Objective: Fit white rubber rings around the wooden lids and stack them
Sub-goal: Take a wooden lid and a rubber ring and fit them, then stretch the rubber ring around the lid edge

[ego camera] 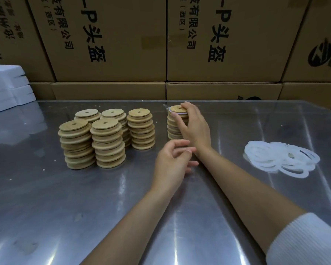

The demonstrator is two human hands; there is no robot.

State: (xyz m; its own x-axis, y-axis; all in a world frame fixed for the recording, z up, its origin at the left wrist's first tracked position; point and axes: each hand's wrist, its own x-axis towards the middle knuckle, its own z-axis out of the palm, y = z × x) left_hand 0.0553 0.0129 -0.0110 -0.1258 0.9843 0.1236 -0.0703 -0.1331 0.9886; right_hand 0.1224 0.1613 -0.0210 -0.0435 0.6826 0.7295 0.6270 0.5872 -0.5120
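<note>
Steel table (84,197), reflective; cardboard boxes (111,44) stacked behind it, white foam blocks (6,87) at far left. Five stacks of bare wooden lids (105,138) stand left of centre. Separate stack of ringed lids (175,129) to their right. Right hand (192,125) grips top lid (177,109) of that stack, fingers curled round its white-ringed rim. Left hand (172,163) hovers nearer, fingers loosely curled, holding nothing. Pile of white rubber rings (281,159) lies at right, well apart.
</note>
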